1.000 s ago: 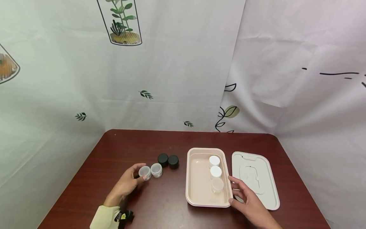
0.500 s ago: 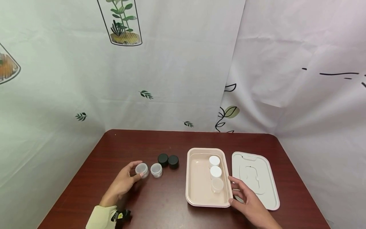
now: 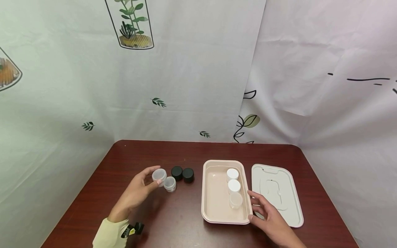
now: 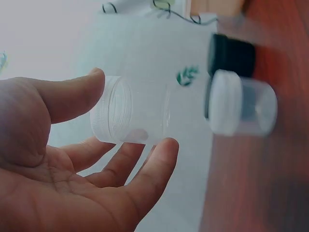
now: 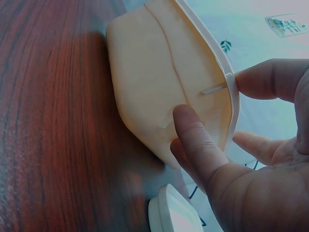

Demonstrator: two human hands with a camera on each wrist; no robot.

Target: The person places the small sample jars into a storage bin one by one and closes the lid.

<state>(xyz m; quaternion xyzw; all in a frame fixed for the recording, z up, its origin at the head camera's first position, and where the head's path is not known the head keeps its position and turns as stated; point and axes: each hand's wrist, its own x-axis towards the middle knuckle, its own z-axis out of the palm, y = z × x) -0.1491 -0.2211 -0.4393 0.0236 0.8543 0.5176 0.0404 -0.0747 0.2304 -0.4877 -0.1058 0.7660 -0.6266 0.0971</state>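
My left hand [image 3: 139,189] holds a small clear plastic jar [image 3: 159,176] between thumb and fingers, raised off the table. In the left wrist view the clear jar [image 4: 140,108] lies sideways, its ridged lid end by the thumb. Just right of it stands a second clear jar [image 3: 170,185] on the table. Two black-lidded jars [image 3: 176,173] are close behind. My right hand [image 3: 268,217] touches the right side of a beige plastic box [image 3: 214,220], its fingertips against the rim and outer wall, slightly spread. Inside the box, along its right side, are two white-lidded jars [image 3: 234,186] and a clear one [image 3: 235,200].
A white box lid [image 3: 276,193] lies flat on the dark red wooden table [image 3: 180,220], right of the box and partly behind the right hand. White printed cloth [image 3: 198,75] hangs behind the table and at both sides.
The left hand first drew the clear jar leftward, then lifted it up and to the right, close to the other clear jar. The right hand and the box have kept their places.
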